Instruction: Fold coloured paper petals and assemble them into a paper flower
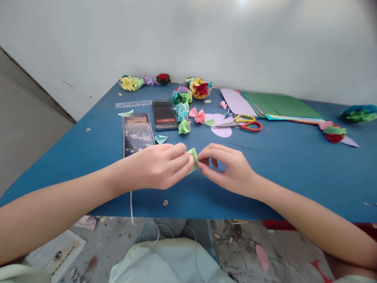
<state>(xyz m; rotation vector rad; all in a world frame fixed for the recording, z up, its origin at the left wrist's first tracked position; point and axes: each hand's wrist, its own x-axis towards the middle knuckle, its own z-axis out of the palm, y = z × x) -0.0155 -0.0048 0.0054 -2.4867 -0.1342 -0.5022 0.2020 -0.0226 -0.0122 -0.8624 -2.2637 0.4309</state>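
A small light green piece of folded, crinkled paper (193, 154) is held just above the blue table's front half. My left hand (165, 165) is closed around its left side, the fingers hiding part of it. From the other side, my right hand (225, 167) pinches the paper's right edge between thumb and forefinger, with the other fingers curled loosely. Just beyond my hands lie a light green crumpled paper flower (184, 127), a pink folded paper piece (198, 115) and a small blue paper cone (161, 139).
Two phones, one nearer (138, 133) and one farther (165, 116), lie left of centre. Scissors (247, 123) rest on a lilac paper shape (222, 131). Green paper sheets (282, 104), a ruler (134, 104) and several paper flowers (201, 88) line the back. A white cable (131, 208) hangs over the front edge.
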